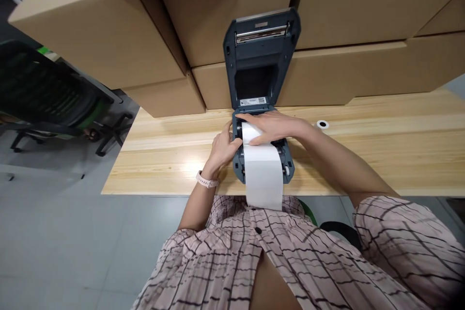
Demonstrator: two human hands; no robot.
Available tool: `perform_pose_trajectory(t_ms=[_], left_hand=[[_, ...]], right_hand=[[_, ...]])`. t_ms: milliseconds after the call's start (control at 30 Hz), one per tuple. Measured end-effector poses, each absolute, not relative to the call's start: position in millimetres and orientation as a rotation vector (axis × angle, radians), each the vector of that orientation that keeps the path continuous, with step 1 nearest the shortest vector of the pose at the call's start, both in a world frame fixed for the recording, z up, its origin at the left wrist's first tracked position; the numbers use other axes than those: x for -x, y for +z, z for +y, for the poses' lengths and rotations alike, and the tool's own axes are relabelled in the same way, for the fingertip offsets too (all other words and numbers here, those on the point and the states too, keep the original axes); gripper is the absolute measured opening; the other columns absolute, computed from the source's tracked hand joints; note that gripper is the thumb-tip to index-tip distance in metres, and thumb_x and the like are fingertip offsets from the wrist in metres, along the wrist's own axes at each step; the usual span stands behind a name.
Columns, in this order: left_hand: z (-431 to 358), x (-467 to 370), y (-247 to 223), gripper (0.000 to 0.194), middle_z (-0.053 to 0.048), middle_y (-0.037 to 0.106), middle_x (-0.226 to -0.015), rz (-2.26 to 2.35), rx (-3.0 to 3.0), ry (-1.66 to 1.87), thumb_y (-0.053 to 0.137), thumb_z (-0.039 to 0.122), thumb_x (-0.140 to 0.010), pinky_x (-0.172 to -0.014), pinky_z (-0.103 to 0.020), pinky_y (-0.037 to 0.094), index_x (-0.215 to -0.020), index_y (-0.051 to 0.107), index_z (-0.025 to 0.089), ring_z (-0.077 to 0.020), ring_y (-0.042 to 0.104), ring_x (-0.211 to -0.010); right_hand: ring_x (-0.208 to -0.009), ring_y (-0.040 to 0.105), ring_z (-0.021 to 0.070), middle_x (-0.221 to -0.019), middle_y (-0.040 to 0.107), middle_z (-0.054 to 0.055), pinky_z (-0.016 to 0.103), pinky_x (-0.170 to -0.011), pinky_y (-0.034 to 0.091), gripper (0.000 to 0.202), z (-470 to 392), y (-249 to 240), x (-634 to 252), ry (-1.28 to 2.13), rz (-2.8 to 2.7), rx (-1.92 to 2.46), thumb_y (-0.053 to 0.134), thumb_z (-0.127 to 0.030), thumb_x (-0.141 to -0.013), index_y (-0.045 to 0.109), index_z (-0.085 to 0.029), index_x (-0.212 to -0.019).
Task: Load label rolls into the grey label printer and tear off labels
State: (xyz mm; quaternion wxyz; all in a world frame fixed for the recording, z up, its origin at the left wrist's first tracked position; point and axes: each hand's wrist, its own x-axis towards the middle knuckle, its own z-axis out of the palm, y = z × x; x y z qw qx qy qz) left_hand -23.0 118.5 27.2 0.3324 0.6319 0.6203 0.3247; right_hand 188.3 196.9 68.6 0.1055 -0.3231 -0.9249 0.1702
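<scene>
A dark grey label printer (238, 167) stands on the wooden table with its lid (262, 53) raised. Inside it sits a white label roll (250, 131). Its loose strip of labels (264, 174) runs forward over the printer's front and hangs past the table edge towards my shirt. My right hand (273, 126) reaches across the roll from the right, thumb on the front and fingers over the far side, gripping it. At the printer's left side is my left hand (224, 147), its thumb on the inner rim and its fingers along the outer wall. Both hands' fingertips are partly hidden.
Large cardboard boxes (232, 14) stand stacked behind the printer, along the back of the wooden table (163, 155). A small white ring-shaped roll (322, 124) lies to the right of the printer. An office chair (54, 92) is on the floor at the left.
</scene>
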Motion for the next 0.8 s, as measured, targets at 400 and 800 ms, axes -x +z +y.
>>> perform_pose_trajectory(t_ms=[400,800], left_hand=[[113,19,37,0.085,-0.001,0.064,-0.074,1.634,-1.652,0.759,0.052,0.028,-0.08,-0.072,-0.036,0.041,-0.163,0.045,0.014,-0.0258,0.059,-0.073],[114,19,38,0.083,0.0,0.063,-0.074,1.62,-1.652,0.77,0.053,0.028,-0.08,-0.071,-0.034,0.042,-0.162,0.048,0.016,-0.0235,0.057,-0.072]], right_hand=[[-0.115,0.072,0.0315,-0.137,0.069,0.007,0.041,-0.093,0.063,0.113,179,152,-282,0.807,-2.578,0.713,0.087,-0.057,-0.077,0.03,-0.035,-0.172],[-0.138,0.063,0.0465,-0.155,0.063,0.017,0.066,-0.115,0.052,0.108,230,75,-294,0.793,-2.548,1.315,0.08,-0.052,-0.072,0.038,-0.025,-0.167]])
